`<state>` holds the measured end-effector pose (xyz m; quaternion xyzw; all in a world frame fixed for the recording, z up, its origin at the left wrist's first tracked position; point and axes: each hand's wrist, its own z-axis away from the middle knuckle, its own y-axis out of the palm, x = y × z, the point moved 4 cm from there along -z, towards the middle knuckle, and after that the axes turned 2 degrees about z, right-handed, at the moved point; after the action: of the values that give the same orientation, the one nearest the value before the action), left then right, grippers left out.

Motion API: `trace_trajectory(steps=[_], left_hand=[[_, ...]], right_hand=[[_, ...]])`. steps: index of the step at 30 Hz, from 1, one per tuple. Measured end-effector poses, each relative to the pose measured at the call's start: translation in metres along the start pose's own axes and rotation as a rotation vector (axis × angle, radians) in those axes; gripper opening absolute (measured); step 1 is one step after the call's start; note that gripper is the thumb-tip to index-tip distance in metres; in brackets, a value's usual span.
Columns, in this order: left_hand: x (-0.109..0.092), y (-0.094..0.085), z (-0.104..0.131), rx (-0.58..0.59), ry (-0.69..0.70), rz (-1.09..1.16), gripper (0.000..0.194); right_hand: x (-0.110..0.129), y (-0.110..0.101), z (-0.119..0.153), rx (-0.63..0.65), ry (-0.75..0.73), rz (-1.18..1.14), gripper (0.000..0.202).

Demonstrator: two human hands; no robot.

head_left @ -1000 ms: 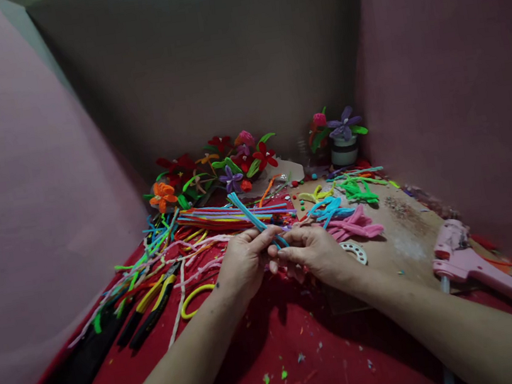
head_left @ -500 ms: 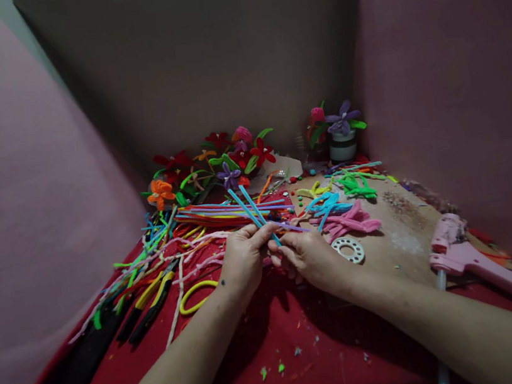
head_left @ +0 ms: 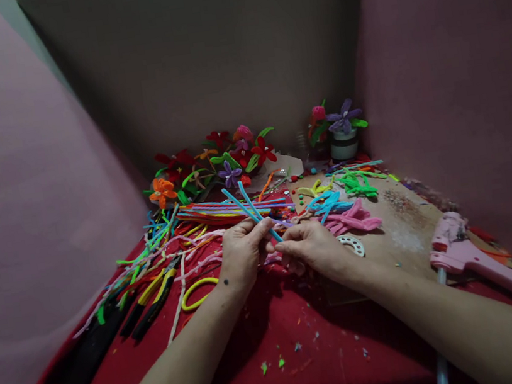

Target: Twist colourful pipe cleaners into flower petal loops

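Two light blue pipe cleaners [head_left: 244, 203] cross above the table, their upper ends spread apart. My left hand [head_left: 244, 251] pinches them near the crossing, thumb on top. Close beside it on the right, my right hand [head_left: 314, 248] has its thumb and forefinger closed on their lower end. The fingertips beneath are partly hidden. Behind the hands lies a bundle of red, purple and blue pipe cleaners [head_left: 234, 209]. Bent blue pieces [head_left: 327, 204] and pink pieces [head_left: 354, 219] rest on a brown board right of the hands.
Pliers [head_left: 154, 301] and yellow-handled scissors [head_left: 200, 294] lie at the left. A pink glue gun [head_left: 471, 250] is at the right, beside the board [head_left: 407, 247]. Pipe-cleaner flowers [head_left: 229, 171] and a small pot [head_left: 343, 145] stand at the back. A white ring [head_left: 355, 244] lies by my right hand.
The upper ends of the blue pipe cleaners have spread wider apart. My right hand has shifted slightly, with its fingers now closer over the lower end. The view has moved a little.
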<state>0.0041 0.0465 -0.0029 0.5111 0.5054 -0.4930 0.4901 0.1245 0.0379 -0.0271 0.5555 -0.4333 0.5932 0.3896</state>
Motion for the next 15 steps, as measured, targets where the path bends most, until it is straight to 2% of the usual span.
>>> trace_trajectory(steps=[2,3,5,11,13,15], left_hand=[[0.002,-0.001,-0.001,0.005,-0.028,0.021,0.027],[0.002,-0.002,-0.002,0.001,-0.037,0.013,0.027],[0.002,-0.004,-0.003,-0.01,-0.044,-0.016,0.028],[0.002,-0.007,-0.005,-0.041,-0.085,0.011,0.025],[0.001,-0.007,-0.004,-0.044,-0.085,0.018,0.025],[0.0,-0.008,-0.004,-0.055,-0.065,0.024,0.025]], right_hand=[[-0.003,0.002,0.0,0.063,0.112,-0.184,0.016],[-0.003,0.003,0.0,0.073,0.141,-0.192,0.016],[-0.004,0.002,0.001,0.058,0.134,-0.046,0.02],[0.007,0.002,0.006,-0.104,-0.341,0.653,0.028],[0.008,0.001,0.007,-0.133,-0.395,0.736,0.029],[0.009,0.0,0.007,-0.143,-0.418,0.709,0.03]])
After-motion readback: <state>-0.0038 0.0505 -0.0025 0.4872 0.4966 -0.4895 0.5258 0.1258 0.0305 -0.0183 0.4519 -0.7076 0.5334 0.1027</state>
